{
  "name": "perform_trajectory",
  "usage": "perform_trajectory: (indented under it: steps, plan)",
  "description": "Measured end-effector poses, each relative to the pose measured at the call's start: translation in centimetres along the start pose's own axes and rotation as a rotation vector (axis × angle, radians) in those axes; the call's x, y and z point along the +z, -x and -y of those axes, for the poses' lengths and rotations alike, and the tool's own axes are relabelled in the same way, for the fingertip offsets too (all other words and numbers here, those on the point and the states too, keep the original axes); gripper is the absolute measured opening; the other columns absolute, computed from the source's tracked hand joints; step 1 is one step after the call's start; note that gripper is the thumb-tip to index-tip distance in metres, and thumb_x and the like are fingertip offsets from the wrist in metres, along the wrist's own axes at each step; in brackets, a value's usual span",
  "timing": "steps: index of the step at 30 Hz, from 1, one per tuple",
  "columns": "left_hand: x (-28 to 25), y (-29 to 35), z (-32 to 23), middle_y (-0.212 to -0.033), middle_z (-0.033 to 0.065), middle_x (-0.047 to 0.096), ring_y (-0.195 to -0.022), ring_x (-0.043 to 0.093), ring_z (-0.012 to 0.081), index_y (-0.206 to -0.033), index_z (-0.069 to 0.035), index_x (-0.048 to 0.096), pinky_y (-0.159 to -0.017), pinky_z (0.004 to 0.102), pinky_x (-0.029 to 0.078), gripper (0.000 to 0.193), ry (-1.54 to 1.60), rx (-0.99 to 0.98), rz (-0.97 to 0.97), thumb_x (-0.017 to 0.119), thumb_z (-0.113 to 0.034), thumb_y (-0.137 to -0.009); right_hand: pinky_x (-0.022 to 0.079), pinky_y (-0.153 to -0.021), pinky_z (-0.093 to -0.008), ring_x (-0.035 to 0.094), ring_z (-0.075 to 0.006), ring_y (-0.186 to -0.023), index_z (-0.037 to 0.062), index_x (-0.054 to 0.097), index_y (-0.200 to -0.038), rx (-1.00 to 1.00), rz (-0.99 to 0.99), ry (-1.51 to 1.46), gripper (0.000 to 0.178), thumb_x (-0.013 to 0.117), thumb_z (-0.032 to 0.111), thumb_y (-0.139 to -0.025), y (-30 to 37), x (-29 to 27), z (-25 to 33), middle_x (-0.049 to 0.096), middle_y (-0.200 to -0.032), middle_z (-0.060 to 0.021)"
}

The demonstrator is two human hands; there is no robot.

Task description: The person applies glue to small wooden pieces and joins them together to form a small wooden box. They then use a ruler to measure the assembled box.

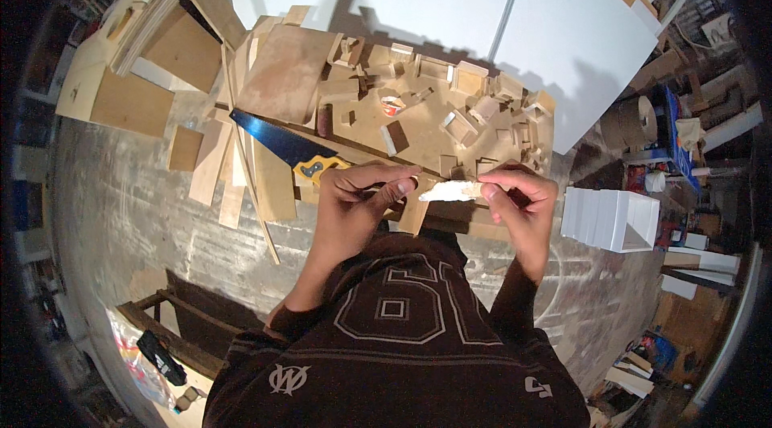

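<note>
"Brown sweatshirt (pixel 386 388), lower centre. What do I see?"

"Pale piece (pixel 449 190), frame centre; right hand (pixel 524 191) pinches its end; whether left hand (pixel 358 193) grips, I cannot tell. Probably light, brittle; best held endwise."

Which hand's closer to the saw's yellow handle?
The left hand: it appears right beside the yellow handle; the right hand is farther right, pinching a whitish piece.
</note>
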State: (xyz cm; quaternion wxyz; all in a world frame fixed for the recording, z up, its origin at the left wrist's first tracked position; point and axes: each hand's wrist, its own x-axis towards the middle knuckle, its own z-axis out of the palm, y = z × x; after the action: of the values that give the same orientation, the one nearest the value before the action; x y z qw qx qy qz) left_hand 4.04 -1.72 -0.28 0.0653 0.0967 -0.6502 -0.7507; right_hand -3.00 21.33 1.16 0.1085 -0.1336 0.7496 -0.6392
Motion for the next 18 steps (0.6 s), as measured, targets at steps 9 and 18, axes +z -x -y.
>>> perform_trajectory:
  steps: [9,18]
  plan:
    - [0.2,-0.3,0.0,-0.085,0.0079,0.074,-0.072,0.061,0.0074,-0.099,0.001,0.076,-0.064,0.0228,0.048,0.012,-0.045,-0.004,0.006,0.070,0.001,-0.088,0.047,-0.063,-0.0227,0.064,-0.0091,-0.072,0.0015,0.077,-0.093,-0.062,0.003,0.227,0.011,0.075,0.002,-0.082,-0.5,-0.9,0.9,0.073,-0.080,-0.0058]
    - [0.2,-0.8,0.8,-0.086,0.0088,0.073,-0.073,0.065,0.0099,-0.099,0.002,0.075,-0.060,0.0240,0.052,0.011,-0.118,0.094,0.002,0.070,0.000,-0.089,0.047,-0.061,-0.0236,0.063,-0.0094,-0.069,0.0003,0.076,-0.093,-0.167,0.137,0.223,0.011,0.073,0.000,-0.082,-1.8,-0.7,0.0,0.072,-0.080,-0.0062]
